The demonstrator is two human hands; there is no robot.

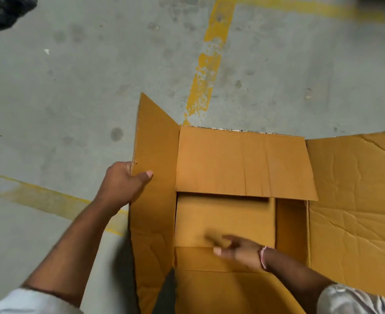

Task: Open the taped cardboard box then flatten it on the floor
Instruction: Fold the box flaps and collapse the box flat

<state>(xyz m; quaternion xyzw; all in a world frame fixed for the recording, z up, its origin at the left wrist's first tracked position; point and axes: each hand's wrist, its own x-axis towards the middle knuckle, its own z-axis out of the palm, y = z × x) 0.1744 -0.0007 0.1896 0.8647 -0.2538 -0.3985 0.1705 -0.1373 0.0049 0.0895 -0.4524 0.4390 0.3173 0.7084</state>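
In the upper left corner of the frame a dark, blurred object (4, 12) lies on the grey concrete floor (73, 87), which carries worn yellow painted lines (206, 75). At left centre the left hand (124, 183) reaches up from the lower left, its grip clenched on the outer edge of the left flap (155, 155), with the thumb lying on the flap's inner face and the fingers wrapped behind; this flap stands raised. The cardboard box (225, 220) fills the centre and lower right of the frame, standing open on the floor. Its far flap (243, 162) is folded inward over the opening, while the inner cardboard shows below it. At lower centre the right hand (239, 251), motion-blurred, is inside the opening with its grip released, fingers spread and pointing left, holding nothing; a pale band (263, 257) circles the wrist. At the right the wide right flap (357, 200), creased and wrinkled, lies spread outward.
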